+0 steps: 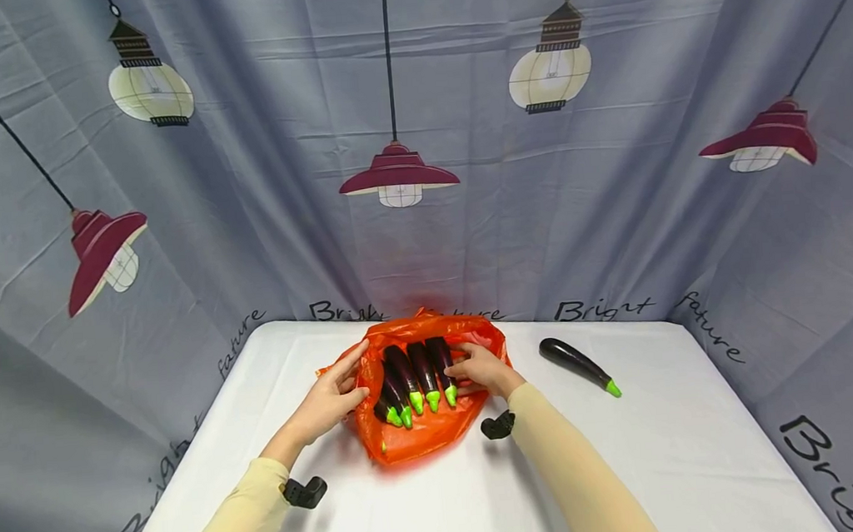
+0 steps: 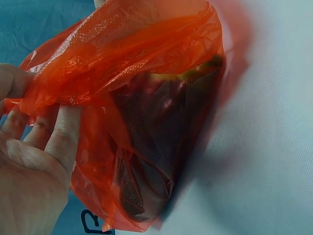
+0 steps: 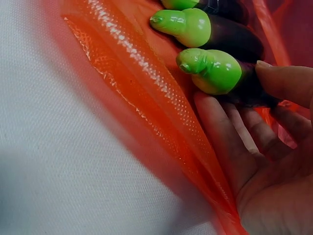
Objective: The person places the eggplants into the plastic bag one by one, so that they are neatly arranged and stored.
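An orange plastic bag [image 1: 418, 446] lies open on the table, with several dark purple eggplants [image 1: 398, 364] side by side inside, green stem ends toward me. At the bag's left rim my left hand [image 1: 324, 403] holds the film between thumb and fingers. My right hand [image 1: 483, 370] reaches inside at the right and grips the rightmost eggplant [image 1: 439, 357]. The right wrist view shows the thumb on top of that eggplant [image 3: 220, 73] and the fingers beneath it. Through the bag's film [image 2: 146, 44] in the left wrist view, dark eggplant shapes show.
Another eggplant [image 1: 573, 361] lies on the table to the right of the bag, its green end toward the near right. A white cloth covers the table [image 1: 674, 447]. Behind it hangs a grey curtain [image 1: 470, 246] printed with lamps.
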The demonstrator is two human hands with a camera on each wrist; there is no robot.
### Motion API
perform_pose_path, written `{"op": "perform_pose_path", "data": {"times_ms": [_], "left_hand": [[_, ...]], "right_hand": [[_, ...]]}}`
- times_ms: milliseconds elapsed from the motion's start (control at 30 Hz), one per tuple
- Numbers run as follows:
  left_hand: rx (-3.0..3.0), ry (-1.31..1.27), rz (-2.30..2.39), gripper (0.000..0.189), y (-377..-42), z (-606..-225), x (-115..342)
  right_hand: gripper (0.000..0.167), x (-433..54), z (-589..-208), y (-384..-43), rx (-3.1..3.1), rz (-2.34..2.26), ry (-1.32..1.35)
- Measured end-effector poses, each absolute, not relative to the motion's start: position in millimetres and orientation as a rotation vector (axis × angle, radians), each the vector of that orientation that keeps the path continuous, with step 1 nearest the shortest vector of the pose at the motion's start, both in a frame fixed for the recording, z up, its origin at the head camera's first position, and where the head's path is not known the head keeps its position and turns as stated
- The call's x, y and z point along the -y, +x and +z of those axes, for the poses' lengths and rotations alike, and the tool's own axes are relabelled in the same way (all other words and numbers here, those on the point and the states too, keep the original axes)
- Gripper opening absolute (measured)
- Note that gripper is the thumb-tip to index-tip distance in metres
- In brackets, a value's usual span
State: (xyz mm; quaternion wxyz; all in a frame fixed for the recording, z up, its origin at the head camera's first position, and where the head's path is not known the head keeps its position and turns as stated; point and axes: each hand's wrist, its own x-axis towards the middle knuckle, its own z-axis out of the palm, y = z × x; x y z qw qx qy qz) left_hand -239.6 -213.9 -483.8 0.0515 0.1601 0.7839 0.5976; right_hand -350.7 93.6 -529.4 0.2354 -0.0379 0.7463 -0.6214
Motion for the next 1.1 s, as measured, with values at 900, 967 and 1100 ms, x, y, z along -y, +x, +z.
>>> {"op": "perform_pose_path", "data": {"times_ms": [900, 967, 1100], "left_hand": [[-2.379, 0.484, 1.808, 0.077, -238.5, -479.8, 213.0], [-2.370, 0.486, 1.813, 0.077, -238.2, -479.6, 212.9], [-2.370, 0.490, 1.816, 0.078, -238.0, -480.1, 213.8]], "right_hand": [[0.059, -90.3, -530.6, -348.6, -2.168, -1.659, -0.108], [0.058, -90.1, -530.7, -347.7, -2.178, -1.660, -0.115], [0.059, -91.4, -526.7, -346.0, -2.219, -1.633, -0.163]]}}
